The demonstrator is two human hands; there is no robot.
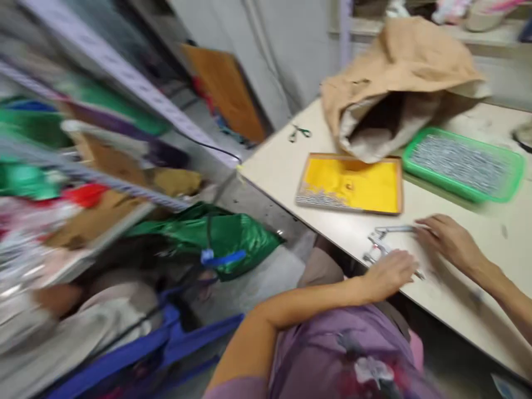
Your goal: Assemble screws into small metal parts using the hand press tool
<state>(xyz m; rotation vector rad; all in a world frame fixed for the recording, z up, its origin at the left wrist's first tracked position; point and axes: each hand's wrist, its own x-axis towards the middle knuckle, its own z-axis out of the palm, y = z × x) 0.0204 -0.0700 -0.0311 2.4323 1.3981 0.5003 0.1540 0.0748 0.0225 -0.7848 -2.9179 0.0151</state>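
Observation:
A small silvery metal lever tool (376,239) sits near the front edge of the cream table, its long arm stretching to the right. My left hand (393,271) lies palm down over the tool's near part, fingers bent around it, and a thin metal end pokes out past the fingertips. What lies under that palm is hidden. At the far end of the lever arm, the curled fingers of my right hand (451,241) meet the metal. Behind the tool is a shallow cardboard tray (401,185) with a yellow lining and many small silvery pins along its left side.
A green plastic tray (521,172) full of thin metal pieces stands at the right. Behind it slumps an open brown paper sack (399,61). Small scissors (299,133) lie by the left corner. Left of the table are a green bag (241,238), a blue chair or frame (170,332) and cluttered shelving.

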